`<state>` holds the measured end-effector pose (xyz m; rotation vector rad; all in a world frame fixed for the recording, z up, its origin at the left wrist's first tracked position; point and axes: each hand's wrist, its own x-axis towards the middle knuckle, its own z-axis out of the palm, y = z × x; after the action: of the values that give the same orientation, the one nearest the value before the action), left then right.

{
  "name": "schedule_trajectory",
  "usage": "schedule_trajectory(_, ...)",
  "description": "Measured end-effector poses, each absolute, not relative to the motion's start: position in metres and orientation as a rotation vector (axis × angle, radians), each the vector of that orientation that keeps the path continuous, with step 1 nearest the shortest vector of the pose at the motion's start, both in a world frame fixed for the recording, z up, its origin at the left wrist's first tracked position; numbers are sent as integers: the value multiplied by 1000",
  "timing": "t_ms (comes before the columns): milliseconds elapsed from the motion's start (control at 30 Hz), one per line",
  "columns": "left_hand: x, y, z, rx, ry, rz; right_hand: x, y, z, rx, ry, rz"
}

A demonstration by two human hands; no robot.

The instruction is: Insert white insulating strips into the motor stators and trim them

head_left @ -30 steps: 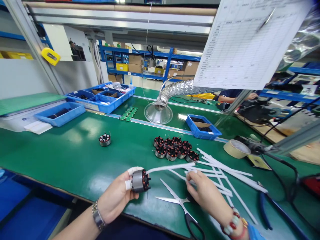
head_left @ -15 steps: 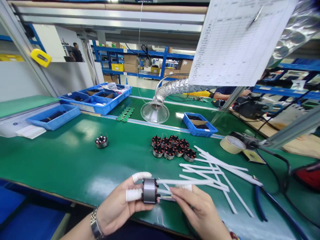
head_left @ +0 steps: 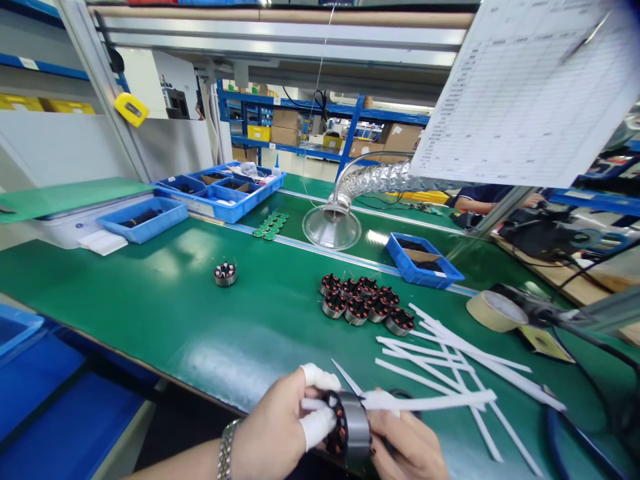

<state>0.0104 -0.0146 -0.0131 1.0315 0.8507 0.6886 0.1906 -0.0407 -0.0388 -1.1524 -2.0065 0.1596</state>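
Observation:
Low at the front of the bench, my left hand (head_left: 273, 427), with white finger covers, is closed around a round motor stator (head_left: 356, 427) with a grey metal ring and black and orange windings. A white strip (head_left: 435, 401) passes through the stator; its short end shows at my left fingertips and the long end points right. Closed beside the stator is my right hand (head_left: 413, 443), a white cover on one finger. It holds what look like scissors (head_left: 349, 378), a pointed blade sticking up behind the stator and a black loop partly hidden. More white strips (head_left: 425, 360) lie beyond.
Several similar stators (head_left: 357, 310) stand grouped mid-bench; a single stator (head_left: 225, 274) stands left. Behind are blue trays (head_left: 235, 212), green round boards (head_left: 270, 227) and a fume extractor hood (head_left: 331, 227). At right lie a tape roll (head_left: 495, 310) and blue-handled pliers (head_left: 555, 433).
The stator has turned and moved right and down, now showing its windings. The strip's short end shows at my left fingers. A pointed blade has come into view. The camera view has shifted left.

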Motion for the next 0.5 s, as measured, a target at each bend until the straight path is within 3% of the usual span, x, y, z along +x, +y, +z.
schedule_trajectory(200, 12, -14, -21, 1095, 852, 775, 196, -39, -40, -1148, -2097, 81)
schedule_trajectory(500, 11, -16, -14, 1035, 890, 716, 208, -35, -37, -1109, -2235, 452)
